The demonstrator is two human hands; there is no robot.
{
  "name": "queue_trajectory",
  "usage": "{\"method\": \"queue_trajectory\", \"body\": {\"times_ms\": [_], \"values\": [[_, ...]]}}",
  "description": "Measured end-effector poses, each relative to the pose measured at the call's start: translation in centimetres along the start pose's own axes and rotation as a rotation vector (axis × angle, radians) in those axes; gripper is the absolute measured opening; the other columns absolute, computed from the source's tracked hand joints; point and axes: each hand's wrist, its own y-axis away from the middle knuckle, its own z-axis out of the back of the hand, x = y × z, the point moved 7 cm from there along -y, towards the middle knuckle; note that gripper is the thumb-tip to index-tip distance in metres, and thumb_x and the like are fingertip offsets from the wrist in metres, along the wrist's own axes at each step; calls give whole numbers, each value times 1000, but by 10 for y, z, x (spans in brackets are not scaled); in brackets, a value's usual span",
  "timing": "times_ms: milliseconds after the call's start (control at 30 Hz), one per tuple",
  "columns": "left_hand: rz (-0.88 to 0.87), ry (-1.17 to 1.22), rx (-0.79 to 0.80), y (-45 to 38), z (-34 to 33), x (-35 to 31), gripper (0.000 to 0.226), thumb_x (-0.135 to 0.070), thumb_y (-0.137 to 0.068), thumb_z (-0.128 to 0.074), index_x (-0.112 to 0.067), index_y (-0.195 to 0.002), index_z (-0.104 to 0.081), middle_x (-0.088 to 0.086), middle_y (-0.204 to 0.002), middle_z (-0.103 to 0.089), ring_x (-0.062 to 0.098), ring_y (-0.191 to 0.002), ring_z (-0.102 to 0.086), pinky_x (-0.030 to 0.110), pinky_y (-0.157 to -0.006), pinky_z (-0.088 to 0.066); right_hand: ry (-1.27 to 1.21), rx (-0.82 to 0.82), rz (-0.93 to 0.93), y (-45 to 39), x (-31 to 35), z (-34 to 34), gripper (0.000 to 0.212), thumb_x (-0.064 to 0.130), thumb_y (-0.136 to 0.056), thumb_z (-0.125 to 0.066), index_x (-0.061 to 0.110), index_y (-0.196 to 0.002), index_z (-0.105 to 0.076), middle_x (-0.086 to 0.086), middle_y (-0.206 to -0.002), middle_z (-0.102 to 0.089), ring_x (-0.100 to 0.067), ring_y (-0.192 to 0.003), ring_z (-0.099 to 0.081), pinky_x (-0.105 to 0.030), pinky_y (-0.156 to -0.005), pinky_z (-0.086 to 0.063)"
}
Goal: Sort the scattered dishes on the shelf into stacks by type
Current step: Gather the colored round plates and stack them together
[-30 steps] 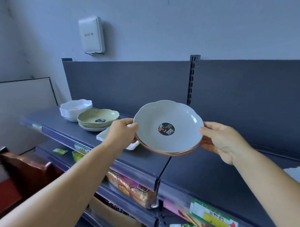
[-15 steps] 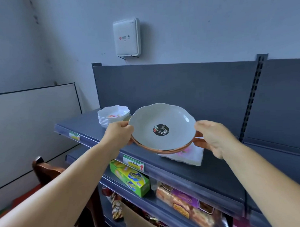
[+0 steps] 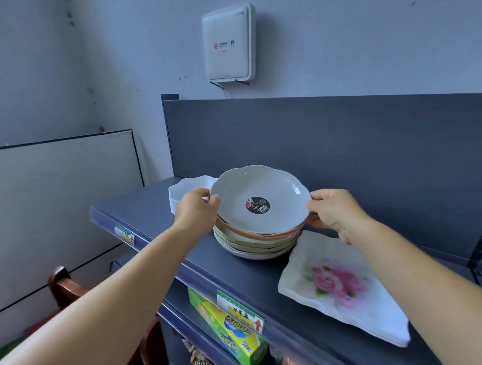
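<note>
A grey flower-rimmed plate (image 3: 259, 200) with a round black sticker lies on an orange plate of the same shape. Both sit on top of a stack of cream and white flower-rimmed plates (image 3: 253, 246) on the dark top shelf (image 3: 159, 212). My left hand (image 3: 195, 208) grips the left rim of the two top plates. My right hand (image 3: 332, 212) grips their right rim, with the orange edge showing under its fingers. Behind my left hand stands a stack of small white bowls (image 3: 184, 189). A square white plate with a pink rose (image 3: 339, 285) lies to the right of the stack.
The shelf's grey back panel (image 3: 342, 151) rises right behind the dishes. A white wall box (image 3: 229, 43) hangs above. On the lower shelf sits a green and yellow box (image 3: 228, 333) beside snack packs. A brown wooden chair back (image 3: 63, 284) stands at lower left.
My hands carried the grey and orange plates leftward along the shelf and lowered them onto the stack of flower-rimmed plates. The view turned left, so the rose plate now lies at right.
</note>
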Motion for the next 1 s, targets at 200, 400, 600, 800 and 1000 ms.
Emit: {"method": "queue_trajectory", "body": {"times_ms": [200,400,600,800,1000], "values": [[-7,-173,-4,-27,-23,16,26,-14,-90,-41,-12,-65,-34,5,-64,-31,22,-61,-24,27,-48,-18,332,-5,19,-50,-10,-13,15,6,-67,-48,-7,-72,-54,-15,-67,-52,-19,-64,-45,-52,-83,-55],[-13,-323,39,-31,-29,27,38,-12,-93,-40,-13,-57,-26,1,-55,-27,19,-53,-23,26,-46,-19,641,62,34,-48,-8,-20,24,2,-70,-44,15,-59,-28,-7,-60,-30,-20,-55,-21,-24,-51,-14],[-55,-421,74,-34,-29,30,41,-19,-96,-39,-12,-57,-27,2,-54,-30,18,-52,-25,28,-47,-21,806,68,46,-42,-14,-30,31,7,-83,-42,15,-59,-24,-1,-59,-27,-19,-53,-21,-26,-46,-15],[-140,-534,79,-31,-26,20,40,-30,-98,-36,-9,-64,-41,6,-79,-43,25,-68,-40,31,-57,-31,843,42,58,-22,-16,-30,32,22,-94,-33,14,-63,-32,-5,-82,-39,-24,-71,-39,-29,-55,-31],[-443,-697,191,14,-39,-23,37,-36,-98,-41,-5,-110,-57,9,-123,-50,29,-119,-43,37,-90,-41,956,21,122,36,-9,-16,28,33,-99,-30,22,-73,-34,-3,-107,-44,-27,-108,-40,-35,-83,-36]]}}
